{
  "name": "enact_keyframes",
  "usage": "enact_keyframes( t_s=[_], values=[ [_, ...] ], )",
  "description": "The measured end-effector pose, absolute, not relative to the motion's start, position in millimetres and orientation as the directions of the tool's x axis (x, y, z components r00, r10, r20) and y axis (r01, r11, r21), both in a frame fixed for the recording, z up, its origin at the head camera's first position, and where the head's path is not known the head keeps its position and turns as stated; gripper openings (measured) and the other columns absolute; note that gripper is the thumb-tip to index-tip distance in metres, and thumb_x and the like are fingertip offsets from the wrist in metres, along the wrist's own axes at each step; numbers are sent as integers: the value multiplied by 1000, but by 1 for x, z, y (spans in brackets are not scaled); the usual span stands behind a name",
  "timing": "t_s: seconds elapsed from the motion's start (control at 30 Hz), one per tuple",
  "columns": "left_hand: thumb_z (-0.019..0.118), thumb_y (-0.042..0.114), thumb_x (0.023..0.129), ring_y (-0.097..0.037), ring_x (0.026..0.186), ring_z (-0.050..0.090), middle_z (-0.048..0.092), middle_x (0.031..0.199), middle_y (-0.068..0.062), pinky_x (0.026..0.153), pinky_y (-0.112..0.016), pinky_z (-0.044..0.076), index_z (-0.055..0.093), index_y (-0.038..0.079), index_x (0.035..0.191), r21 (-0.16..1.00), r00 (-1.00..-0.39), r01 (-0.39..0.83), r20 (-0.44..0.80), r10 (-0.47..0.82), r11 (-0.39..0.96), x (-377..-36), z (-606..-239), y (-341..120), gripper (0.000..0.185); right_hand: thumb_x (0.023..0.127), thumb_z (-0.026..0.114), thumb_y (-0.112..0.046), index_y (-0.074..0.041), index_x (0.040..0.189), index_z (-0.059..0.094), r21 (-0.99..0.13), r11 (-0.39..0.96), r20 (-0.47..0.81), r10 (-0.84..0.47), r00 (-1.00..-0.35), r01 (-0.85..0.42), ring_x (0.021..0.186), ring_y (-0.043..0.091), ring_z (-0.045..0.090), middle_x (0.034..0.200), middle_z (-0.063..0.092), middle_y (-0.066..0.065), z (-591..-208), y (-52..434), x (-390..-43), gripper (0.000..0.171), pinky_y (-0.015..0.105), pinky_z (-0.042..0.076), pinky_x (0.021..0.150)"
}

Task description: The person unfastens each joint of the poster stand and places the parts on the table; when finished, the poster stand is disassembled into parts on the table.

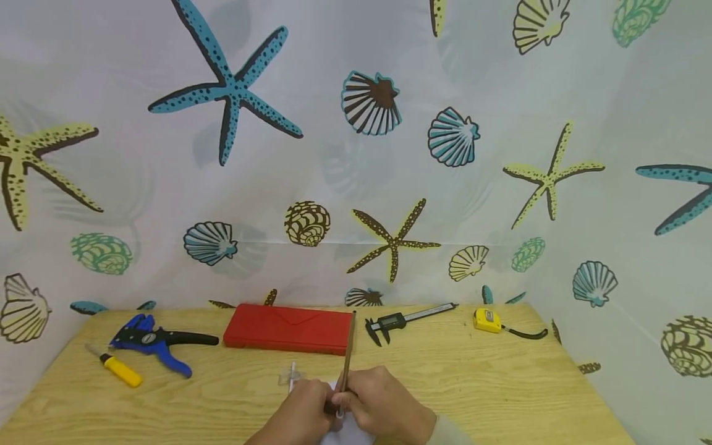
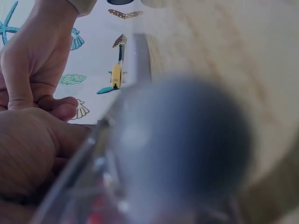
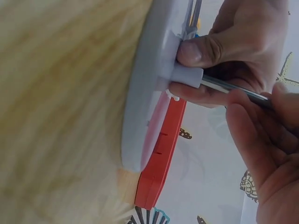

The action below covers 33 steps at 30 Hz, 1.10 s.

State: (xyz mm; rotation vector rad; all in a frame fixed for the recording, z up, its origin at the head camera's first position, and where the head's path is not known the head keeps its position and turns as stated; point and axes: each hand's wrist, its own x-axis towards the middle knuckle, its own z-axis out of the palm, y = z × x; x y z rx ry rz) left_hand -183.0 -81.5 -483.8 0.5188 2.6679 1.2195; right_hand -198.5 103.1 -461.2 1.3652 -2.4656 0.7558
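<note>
A slim metal rod (image 3: 233, 88) runs into the short white collar (image 3: 189, 75) of a round white base (image 3: 133, 102). The rod leans slightly in the head view, its far end pointing at the back wall. My left hand (image 1: 303, 411) pinches the collar between thumb and fingers, as the right wrist view shows. With thumb and fingertips, my right hand (image 1: 386, 402) grips the rod close beside the left. On the base's far left side sits a clear plastic piece with a thin white stick (image 1: 292, 374). A blurred dark round shape (image 2: 187, 140) covers much of the left wrist view.
Behind the hands lies a red case (image 1: 289, 330). To its right are a digital caliper (image 1: 408, 321) and a yellow tape measure (image 1: 487, 321). Blue wire strippers (image 1: 156, 343) and a yellow-handled screwdriver (image 1: 121, 371) lie at left. A patterned cloth (image 1: 334, 173) walls the wooden table (image 1: 500, 383).
</note>
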Motion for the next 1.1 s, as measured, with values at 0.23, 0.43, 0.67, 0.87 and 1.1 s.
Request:
enact_keyframes(
  t_s=[0.23,0.43,0.67,0.87,1.1],
  values=[
    [85,3,73,-8,75,61,74,72,5,68,-32,54,79,11,80,762,-928,215,-36,371,611,-184,-484,-78,13,101,59,-28,-12,87,66,-315,451,450,-703,-550,-835,65,-10,44,69,63,-7,-464,105,-195,22,1,37,58],
    [85,2,73,-6,72,59,73,71,6,67,-29,53,78,12,79,757,-926,237,-14,378,608,-183,-485,-78,13,102,57,-29,-14,89,66,-336,449,458,-690,-560,-828,66,-10,47,70,66,-5,-465,104,-194,22,2,40,59],
    [83,-2,72,-7,68,55,72,70,6,62,-24,48,78,11,78,764,-930,232,-8,368,602,-181,-484,-79,16,102,57,-28,-13,89,66,-295,444,468,-705,-533,-846,65,-11,48,71,66,-7,-462,103,-194,22,1,40,58],
    [79,-5,72,-8,64,52,68,65,6,60,-24,45,75,12,74,760,-923,231,-27,385,608,-183,-482,-78,17,101,58,-27,-13,88,66,-284,459,484,-689,-539,-842,63,-11,48,70,65,-8,-462,103,-197,21,1,39,57],
    [77,-7,72,-8,65,51,67,64,8,61,-24,43,76,14,74,763,-926,196,-62,371,617,-184,-482,-77,21,102,58,-25,-12,90,67,-278,455,484,-695,-532,-846,62,-11,52,70,68,-6,-460,104,-196,20,1,40,57]
  ],
)
